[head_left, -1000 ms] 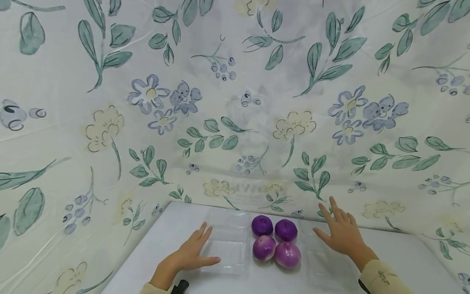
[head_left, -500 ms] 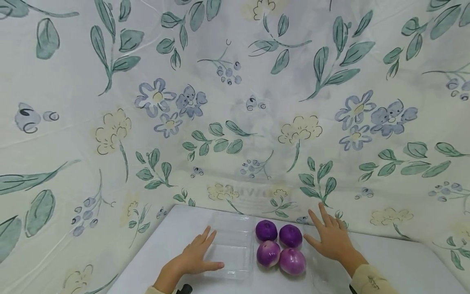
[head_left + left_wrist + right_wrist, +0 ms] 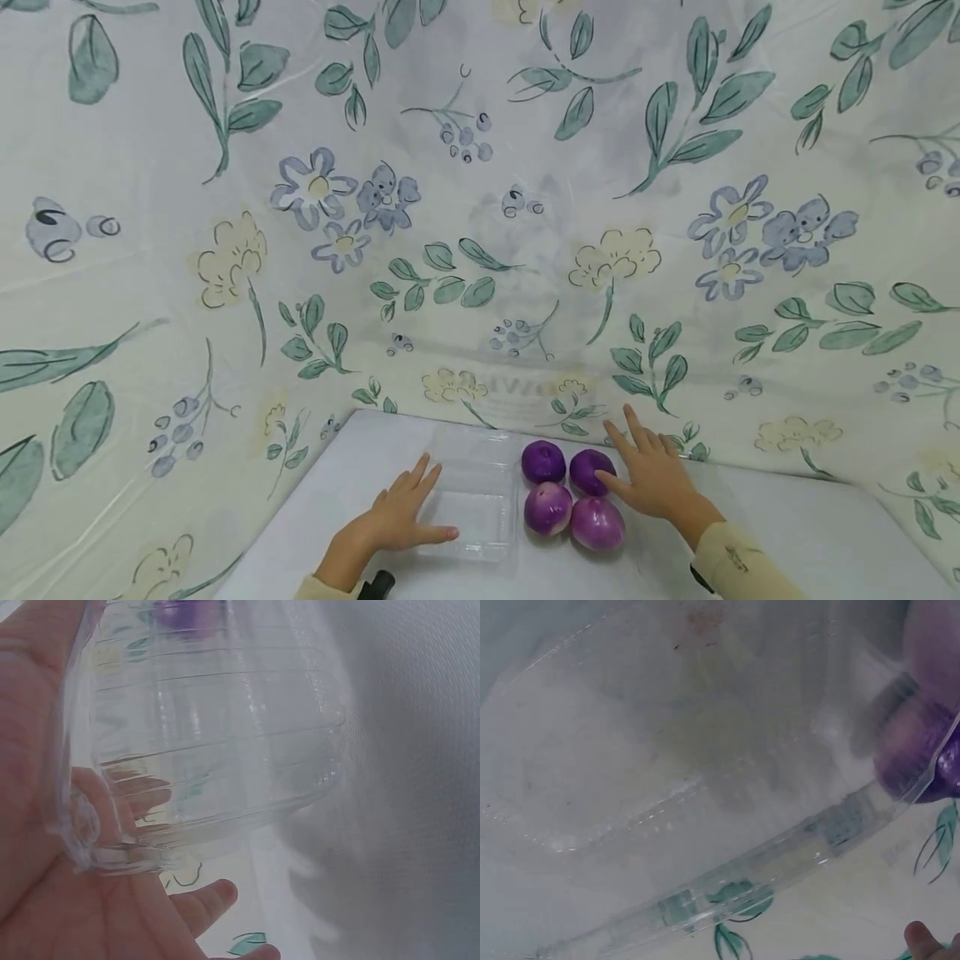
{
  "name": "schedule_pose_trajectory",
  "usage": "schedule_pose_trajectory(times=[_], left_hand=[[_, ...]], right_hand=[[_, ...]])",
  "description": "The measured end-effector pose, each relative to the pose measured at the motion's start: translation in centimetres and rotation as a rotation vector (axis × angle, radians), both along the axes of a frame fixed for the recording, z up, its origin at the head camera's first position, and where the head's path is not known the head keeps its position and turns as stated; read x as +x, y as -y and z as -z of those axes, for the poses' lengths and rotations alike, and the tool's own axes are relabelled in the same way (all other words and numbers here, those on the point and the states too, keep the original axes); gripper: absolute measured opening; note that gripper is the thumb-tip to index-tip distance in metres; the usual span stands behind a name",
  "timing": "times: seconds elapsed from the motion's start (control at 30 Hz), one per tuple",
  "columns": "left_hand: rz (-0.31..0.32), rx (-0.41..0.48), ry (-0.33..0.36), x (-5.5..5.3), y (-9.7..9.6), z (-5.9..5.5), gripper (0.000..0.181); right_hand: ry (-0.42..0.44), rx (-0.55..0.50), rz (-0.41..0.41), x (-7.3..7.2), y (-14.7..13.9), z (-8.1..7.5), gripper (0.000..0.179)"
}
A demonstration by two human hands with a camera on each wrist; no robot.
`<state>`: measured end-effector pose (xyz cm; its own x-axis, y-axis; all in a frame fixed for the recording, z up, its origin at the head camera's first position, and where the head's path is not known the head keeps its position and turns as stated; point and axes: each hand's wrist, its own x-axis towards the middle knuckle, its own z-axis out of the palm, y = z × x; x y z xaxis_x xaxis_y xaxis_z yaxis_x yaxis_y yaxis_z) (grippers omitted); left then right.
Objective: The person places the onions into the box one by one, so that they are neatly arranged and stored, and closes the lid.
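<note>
A clear plastic container (image 3: 476,512) lies on the white table, left of several red onions (image 3: 597,523) grouped close together. My left hand (image 3: 393,517) is at its left side, thumb and fingers spread straight. In the left wrist view the palm is close against the container's wall (image 3: 217,712), with some fingers visible through the plastic. My right hand (image 3: 648,475) reaches over the right side of the onions with extended fingers, its thumb overlapping the back right onion (image 3: 587,468). A broad sheet of clear moulded plastic (image 3: 705,772) fills the right wrist view, beside an onion (image 3: 904,754).
The white table (image 3: 787,533) ends against a hanging cloth (image 3: 480,200) printed with leaves and flowers. A dark cylindrical piece (image 3: 377,585) shows at the left wrist, by the cream sleeve.
My right hand has moved left, from the right of the onions to over their right edge. The left hand keeps its place by the container. The head view has shifted slightly.
</note>
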<state>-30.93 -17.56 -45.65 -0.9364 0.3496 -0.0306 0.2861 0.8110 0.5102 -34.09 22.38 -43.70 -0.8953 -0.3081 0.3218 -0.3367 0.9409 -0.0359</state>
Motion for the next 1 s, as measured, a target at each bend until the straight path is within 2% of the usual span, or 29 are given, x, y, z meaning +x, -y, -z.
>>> schedule_pose_trajectory(times=[0.33,0.63,0.83,1.0], left_hand=[[-0.005,-0.008,-0.011,-0.5,-0.1,-0.3,0.104],[-0.017,-0.010,-0.003,-0.5,-0.1,0.0,0.105],[-0.018,-0.006,-0.004,-0.3,0.0,0.0,0.104],[-0.001,0.018,0.000,-0.2,0.2,0.0,0.103]], right_hand=[[0.092,0.003,-0.061,-0.4,3.2,-0.4,0.081],[0.079,0.028,-0.125,0.3,5.6,0.1,0.080],[0.143,-0.039,-0.169,0.8,7.0,0.9,0.078],[0.241,-0.119,-0.197,1.7,8.1,0.8,0.080]])
